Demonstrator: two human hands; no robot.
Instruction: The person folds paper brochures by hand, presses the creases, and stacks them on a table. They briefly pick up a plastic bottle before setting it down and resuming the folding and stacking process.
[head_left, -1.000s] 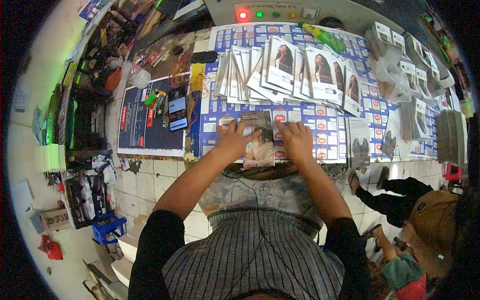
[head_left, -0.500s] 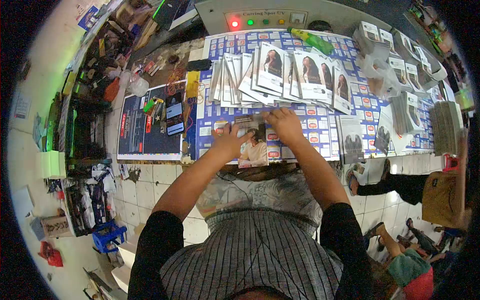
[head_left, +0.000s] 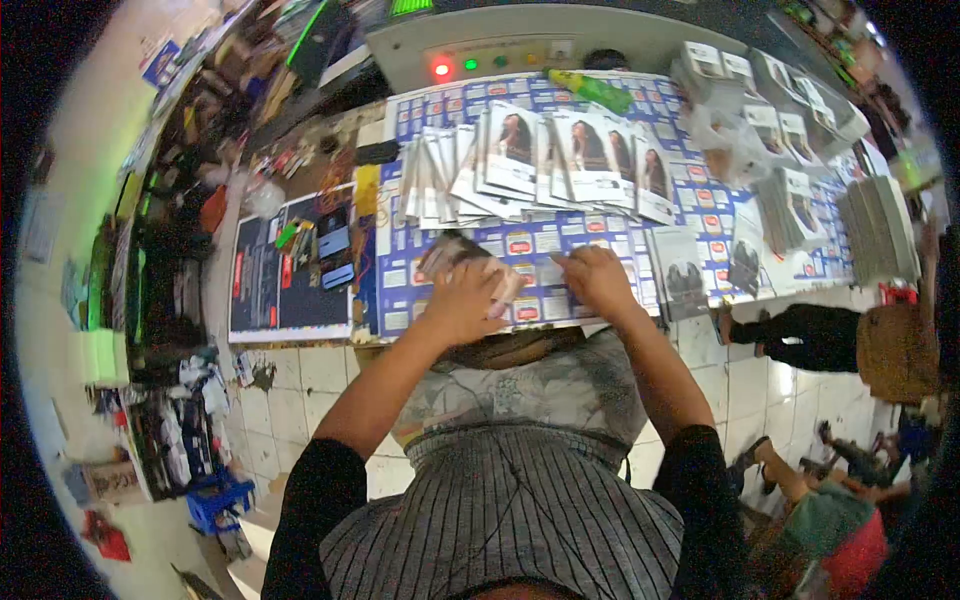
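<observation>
A dark, glossy printed leaflet (head_left: 450, 250) lies at a slant near the table's front edge, blurred by motion. My left hand (head_left: 463, 300) is closed on its lower right part and covers much of the picture. To the right, my right hand (head_left: 600, 283) rests low over the blue printed sheet (head_left: 545, 240), apart from the leaflet. Its fingers are bent and close together; whatever may be under them is hidden. Beyond both hands spreads a fanned row of white booklets (head_left: 515, 150) with a long-haired figure on the covers.
Stacked booklets (head_left: 790, 215) and a clear plastic bag (head_left: 735, 145) stand at the right. A green bottle (head_left: 590, 90) lies at the back, before a machine with lit buttons (head_left: 442, 70). Phone (head_left: 335, 240) and dark poster (head_left: 265, 270) lie left. Other people are at lower right.
The leaflet has turned from upright to slanted and shifted left under my left hand. My right hand has come off its top edge and moved right and down. The whole view has shifted slightly.
</observation>
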